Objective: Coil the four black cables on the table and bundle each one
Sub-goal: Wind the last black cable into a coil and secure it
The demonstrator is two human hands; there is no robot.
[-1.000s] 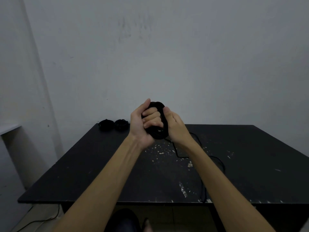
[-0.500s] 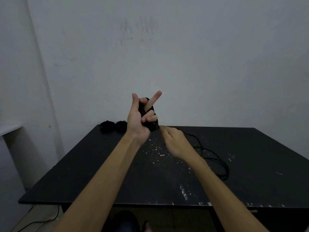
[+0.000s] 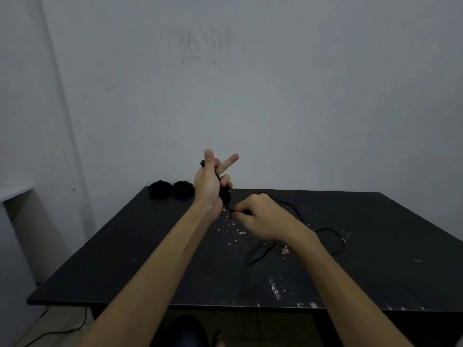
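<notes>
- Cable coil (image 3: 223, 194) held upright above the table's far side, gripped in the left hand (image 3: 210, 184); lower fingers curled round it, index finger and thumb sticking out.
- Loose cable (image 3: 328, 231) runs from the coil's lower end across the table (image 3: 125, 259) in slack loops to the right.
- Right hand (image 3: 263, 217) just below the coil, fingers closed, apparently pinching the cable near the coil; the exact contact is hard to see.
- Two coiled bundles (image 3: 171, 188) lie side by side at the table's far left corner.
</notes>
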